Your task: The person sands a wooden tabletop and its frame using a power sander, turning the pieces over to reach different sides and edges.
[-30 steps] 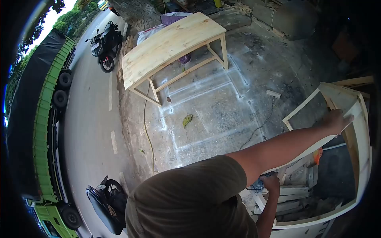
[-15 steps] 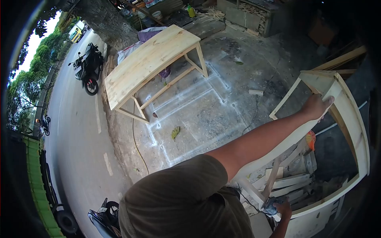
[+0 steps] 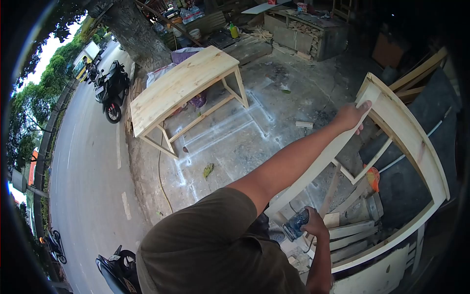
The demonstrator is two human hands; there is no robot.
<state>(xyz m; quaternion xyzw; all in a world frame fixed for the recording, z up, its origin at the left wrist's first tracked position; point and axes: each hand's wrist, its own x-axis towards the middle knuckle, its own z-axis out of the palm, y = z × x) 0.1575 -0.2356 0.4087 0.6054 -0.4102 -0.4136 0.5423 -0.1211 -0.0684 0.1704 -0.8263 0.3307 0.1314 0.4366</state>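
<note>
My left hand (image 3: pixel 353 116) is closed on the upper edge of a pale wooden frame (image 3: pixel 413 130), which looks like a table base tipped on its side, with the thumb lying over the board. Lower down, my right hand (image 3: pixel 316 225) wraps around a dark blue power sander (image 3: pixel 295 225). The sander is inside the frame's outline in this view, over loose wood offcuts (image 3: pixel 352 228). Its cord hangs beside it.
A finished-looking wooden table (image 3: pixel 183 88) stands on concrete marked with white dusty lines. Behind it rise a tree trunk (image 3: pixel 139 34) and a wood-filled cabinet (image 3: pixel 303 39). A motorbike (image 3: pixel 111 90) is parked at the roadside. An orange object (image 3: pixel 373 179) lies among the scraps.
The wooden frame has tilted and shifted left with my left hand. My right hand has carried the sander up and left, away from the frame's lower rail.
</note>
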